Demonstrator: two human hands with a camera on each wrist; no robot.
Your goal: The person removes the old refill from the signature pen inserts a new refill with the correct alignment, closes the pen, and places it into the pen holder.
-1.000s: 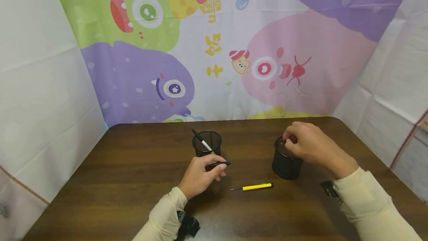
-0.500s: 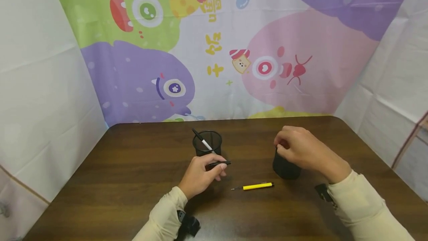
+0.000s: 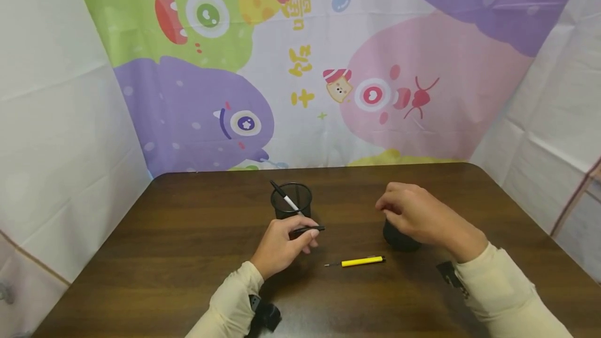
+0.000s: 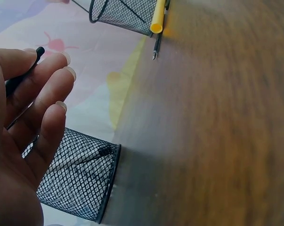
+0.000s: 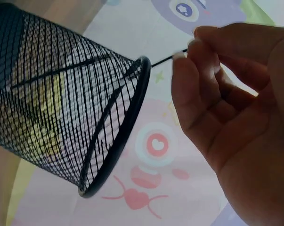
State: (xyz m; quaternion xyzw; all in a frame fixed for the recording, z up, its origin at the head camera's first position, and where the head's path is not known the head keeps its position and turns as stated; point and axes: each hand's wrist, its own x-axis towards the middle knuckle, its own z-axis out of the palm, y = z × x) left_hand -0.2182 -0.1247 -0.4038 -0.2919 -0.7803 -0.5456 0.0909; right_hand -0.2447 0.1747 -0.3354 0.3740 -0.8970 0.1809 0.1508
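Note:
My left hand (image 3: 281, 246) pinches a slim black pen (image 3: 306, 230) between thumb and fingers. It is just in front of a black mesh pen holder (image 4: 80, 188), where a black-and-white pen (image 3: 285, 198) leans against the rim. Over a second mesh pen holder (image 3: 401, 240), my right hand (image 3: 418, 214) pinches the end of a thin dark rod (image 5: 164, 60). The rod slants across the rim, its lower part inside, seen through the mesh in the right wrist view. In the head view that hand hides most of this holder's opening.
A yellow pen (image 3: 361, 262) with a dark grip and metal tip lies on the brown wooden table (image 3: 188, 286), in front of and between the holders. Behind the table hangs a cartoon-print cloth (image 3: 300, 134); white cloths (image 3: 51, 93) hang at the sides.
My right hand has shifted left and slightly nearer over the right pen holder, covering more of its opening. My left hand and the yellow pen have stayed put.

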